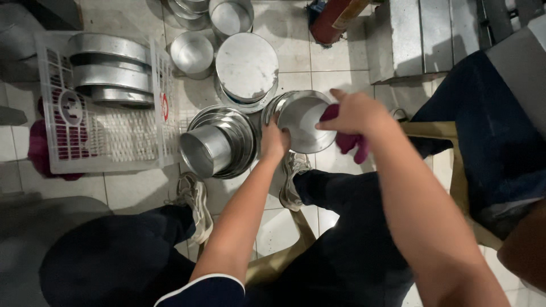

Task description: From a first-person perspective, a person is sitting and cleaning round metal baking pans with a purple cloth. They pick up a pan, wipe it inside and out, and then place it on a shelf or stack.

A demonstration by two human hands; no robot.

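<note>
A round metal pan (301,122) is tilted toward me over the tiled floor. My left hand (274,139) grips its near left rim. My right hand (352,113) presses a magenta cloth (350,142) against the pan's right edge, with the cloth hanging below the hand. Just left of the pan stands a stack of shallow metal pans (242,136) with a deep round tin (205,149) lying on its side on top.
A white plastic crate (108,136) at the left holds several upright pans (111,71). More round tins (247,65) stand on the floor at the top. A red cylinder (333,20) and grey metal steps (421,37) are top right. My knees and shoes (193,199) are below.
</note>
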